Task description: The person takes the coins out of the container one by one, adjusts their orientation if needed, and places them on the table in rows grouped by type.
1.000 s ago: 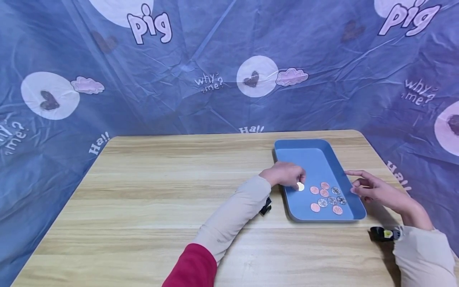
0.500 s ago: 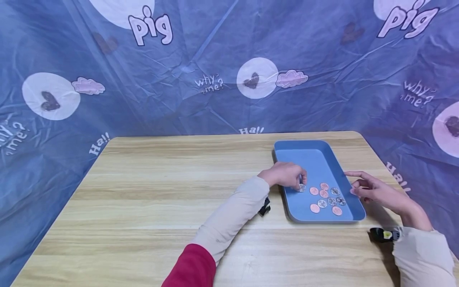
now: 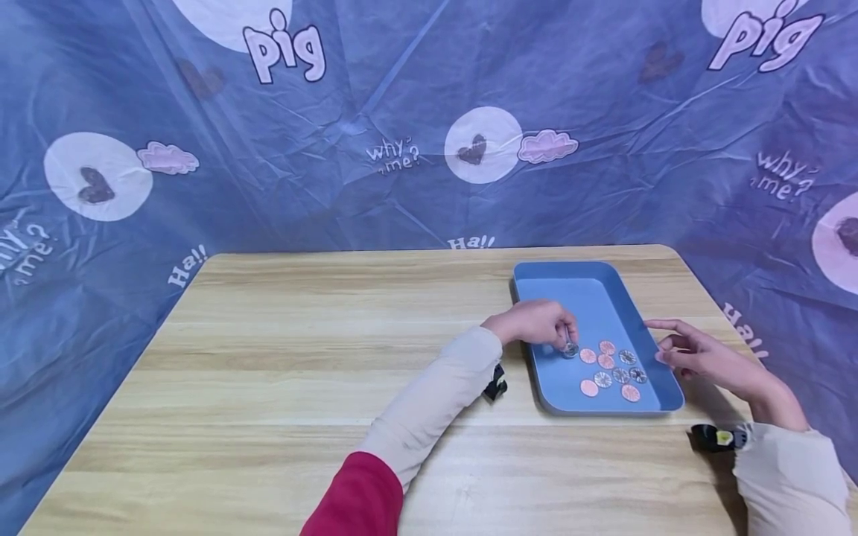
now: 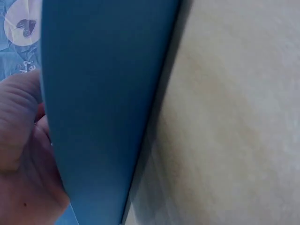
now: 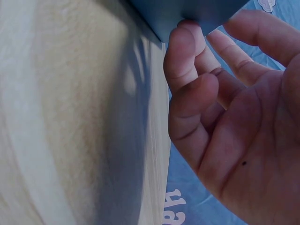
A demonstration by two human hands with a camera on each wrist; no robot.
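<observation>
In the head view a blue tray [image 3: 559, 398] lies at the right of the table. My left hand [image 3: 539, 323] reaches over its left side and pinches a silver coin [image 3: 570, 350]. Just right of that coin lie several copper coins [image 3: 588, 356] and silver coins [image 3: 602, 380], flat on the tray floor. My right hand [image 3: 713, 362] touches the tray's right wall with its fingers. The left wrist view has the tray's outer wall [image 4: 103, 112] hiding the fingertips of my left hand [image 4: 28, 154]. Fingers of my right hand [image 5: 234, 112] meet the tray [image 5: 187, 11] in the right wrist view.
The wooden table [image 3: 268, 372] extends left and in front of the tray. A blue printed cloth [image 3: 335, 201] hangs behind it and at both sides. Black wrist devices [image 3: 496, 383] show at both wrists.
My left hand has shifted slightly right with the coin, which has tilted from a bright face to a darker look. The right hand stays in place, as do the other coins.
</observation>
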